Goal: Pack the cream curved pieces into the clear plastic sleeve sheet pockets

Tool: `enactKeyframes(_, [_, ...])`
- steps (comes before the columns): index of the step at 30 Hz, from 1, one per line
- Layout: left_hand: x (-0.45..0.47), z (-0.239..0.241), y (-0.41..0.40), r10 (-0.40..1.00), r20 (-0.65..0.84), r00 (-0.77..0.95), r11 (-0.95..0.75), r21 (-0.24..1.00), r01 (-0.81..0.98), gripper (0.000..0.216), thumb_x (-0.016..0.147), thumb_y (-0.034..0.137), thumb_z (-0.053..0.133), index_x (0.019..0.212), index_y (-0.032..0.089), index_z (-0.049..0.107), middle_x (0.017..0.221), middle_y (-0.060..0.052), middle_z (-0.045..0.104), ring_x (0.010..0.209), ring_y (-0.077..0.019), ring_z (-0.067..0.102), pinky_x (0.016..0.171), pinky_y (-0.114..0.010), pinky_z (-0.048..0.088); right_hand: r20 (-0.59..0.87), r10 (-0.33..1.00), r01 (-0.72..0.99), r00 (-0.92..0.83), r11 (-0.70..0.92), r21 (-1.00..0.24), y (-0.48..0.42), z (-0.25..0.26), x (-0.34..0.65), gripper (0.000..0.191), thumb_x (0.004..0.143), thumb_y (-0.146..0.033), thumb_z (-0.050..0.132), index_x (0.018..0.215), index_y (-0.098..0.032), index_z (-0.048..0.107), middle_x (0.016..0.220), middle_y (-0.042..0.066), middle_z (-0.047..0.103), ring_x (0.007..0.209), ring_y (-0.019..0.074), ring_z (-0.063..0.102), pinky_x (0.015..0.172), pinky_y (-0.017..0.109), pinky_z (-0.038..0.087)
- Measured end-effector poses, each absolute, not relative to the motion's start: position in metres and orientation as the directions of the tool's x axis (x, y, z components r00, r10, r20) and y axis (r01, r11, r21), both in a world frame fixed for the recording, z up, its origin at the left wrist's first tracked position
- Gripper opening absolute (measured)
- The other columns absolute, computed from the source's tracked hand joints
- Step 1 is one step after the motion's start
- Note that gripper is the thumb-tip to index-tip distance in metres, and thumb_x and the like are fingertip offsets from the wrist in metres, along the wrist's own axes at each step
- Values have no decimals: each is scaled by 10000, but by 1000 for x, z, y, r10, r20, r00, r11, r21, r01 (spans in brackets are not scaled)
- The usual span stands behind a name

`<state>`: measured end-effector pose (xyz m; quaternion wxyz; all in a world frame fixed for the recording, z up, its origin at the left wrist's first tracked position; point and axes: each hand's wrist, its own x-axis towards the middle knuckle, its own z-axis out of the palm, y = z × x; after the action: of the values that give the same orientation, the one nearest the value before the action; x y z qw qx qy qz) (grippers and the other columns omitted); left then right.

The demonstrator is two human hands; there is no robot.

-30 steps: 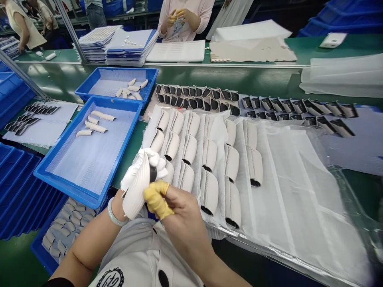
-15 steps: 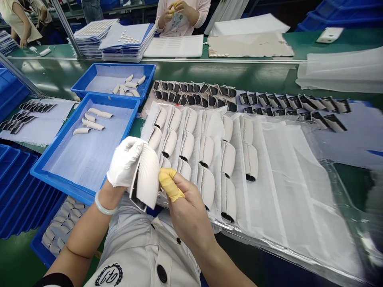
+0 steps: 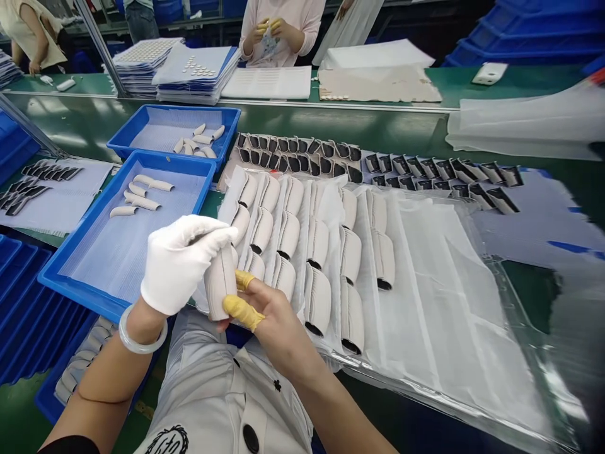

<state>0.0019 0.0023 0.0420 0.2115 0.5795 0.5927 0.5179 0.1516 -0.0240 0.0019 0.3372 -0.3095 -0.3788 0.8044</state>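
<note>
While the gloved left hand (image 3: 177,258) pinched the upper end of a pale ribbed piece (image 3: 218,290), fingers drawn narrow upon it, the right hand (image 3: 271,321) held its lower part between thumb and forefinger, both wrapped in yellow covers (image 3: 243,312). The held piece stood nearly upright in front of the body, seen against the near left corner of a white liner (image 3: 439,296) and close to the right side of a blue tray (image 3: 78,295). Between tray and liner only a narrow strip of green worktop (image 3: 215,205) showed, so sideways room was tight there; rightward, past six columns of similar pieces (image 3: 352,315), the liner's folds spread broadly toward clear plastic, whose near edge (image 3: 406,398) slanted across the foreground. The hands hid part of the leftmost columns, and how many pieces lay behind them could not be told. The right hand's other fingers were largely out of sight, as was the held piece's far face. The left forearm covered part of a lower bin (image 3: 50,403), the far right blurred, and a co-worker (image 3: 283,31) was cut off by the upper border.
</note>
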Motion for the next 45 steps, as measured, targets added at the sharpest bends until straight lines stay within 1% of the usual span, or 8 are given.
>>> enactKeyframes(5, [-11, 39, 0, 985, 26, -168, -7, 994, 113, 352, 873, 499, 544, 851, 217, 754, 605, 5, 651, 387, -61, 404, 363, -219, 313, -154, 718, -429, -679, -557, -711, -22, 1, 157, 396, 759, -511, 718, 932, -154, 711, 741, 27, 648, 582, 127, 622, 553, 245, 482])
enactKeyframes(12, [-6, 37, -11, 981, 176, -77, -159, 968, 192, 366, 620, 293, 842, 954, 241, 703, 973, -2, 687, 909, -156, 635, 813, -236, 512, -206, 745, -412, -634, -551, -726, -21, -3, 160, 458, 720, -541, 741, 961, -154, 697, 795, 43, 657, 575, 113, 567, 556, 248, 439])
enactKeyframes(15, [-3, 37, -12, 957, 222, -188, -180, 960, 216, 135, 737, 307, 751, 805, 207, 691, 830, -2, 672, 794, -138, 624, 765, -239, 512, -204, 749, -407, -630, -542, -736, -23, -3, 159, 422, 739, -525, 730, 929, -149, 703, 754, 36, 643, 575, 114, 537, 557, 252, 435])
enactKeyframes(21, [-6, 28, -7, 964, 125, -234, -96, 987, 132, 191, 816, 379, 651, 817, 197, 710, 784, -17, 668, 720, -150, 601, 683, -262, 505, -147, 705, -475, -693, -601, -643, -28, -4, 158, 412, 821, -531, 639, 929, -141, 711, 836, 76, 662, 553, 113, 558, 549, 259, 428])
enactKeyframes(27, [-8, 33, -11, 986, 133, -102, -124, 988, 88, 265, 876, 415, 574, 925, 195, 714, 911, -56, 704, 835, -183, 646, 775, -297, 526, -88, 698, -552, -710, -630, -546, -28, -9, 158, 369, 882, -470, 586, 927, -124, 704, 849, 88, 673, 544, 103, 563, 548, 247, 410])
enactKeyframes(33, [-1, 50, -18, 997, 40, 66, -65, 898, 435, 801, 443, 296, 906, 1182, 245, 600, 1154, -57, 622, 1032, -256, 606, 826, -309, 531, -96, 630, -570, -771, -749, -337, -28, -12, 152, 353, 817, -476, 659, 859, -126, 669, 671, 32, 614, 525, 105, 512, 492, 225, 358])
enactKeyframes(38, [6, 51, -16, 993, 33, -112, 22, 889, 457, 286, 751, 424, 701, 929, 206, 645, 900, -23, 647, 842, -173, 613, 741, -276, 516, -87, 544, -534, -834, -837, -119, -33, -13, 146, 207, 805, -323, 635, 857, -126, 667, 760, 27, 590, 481, 52, 356, 403, 177, 242])
enactKeyframes(45, [6, 44, -8, 973, -30, -229, 117, 918, 378, 343, 741, 524, 689, 760, 186, 632, 738, 1, 629, 691, -139, 573, 613, -245, 468, -154, 545, -548, -824, -836, -32, -38, -10, 141, 186, 799, -189, 524, 889, -117, 671, 774, 37, 554, 497, 62, 270, 370, 152, 216])
